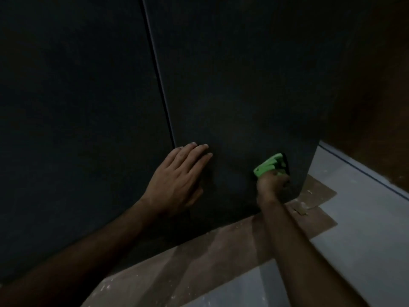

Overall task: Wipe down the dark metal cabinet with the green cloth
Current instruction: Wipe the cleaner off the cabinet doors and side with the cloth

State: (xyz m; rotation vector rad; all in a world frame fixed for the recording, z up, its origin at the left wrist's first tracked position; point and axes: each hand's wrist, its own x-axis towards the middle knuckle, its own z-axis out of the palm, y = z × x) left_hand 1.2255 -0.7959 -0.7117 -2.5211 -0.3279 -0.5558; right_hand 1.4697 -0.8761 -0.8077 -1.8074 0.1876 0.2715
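**Head view: cloth near the cabinet's lower right edge**

Your right hand [273,181] grasps the green cloth [271,163] low on the dark metal cabinet [232,85]; left hand [179,178] braces flat, fingers released. Poor light may hide missed patches; the bunched cloth could slip off the corner.

No readable text or labels anywhere

Brown speckled cardboard sheets [212,251] lie on a grey floor [358,235].
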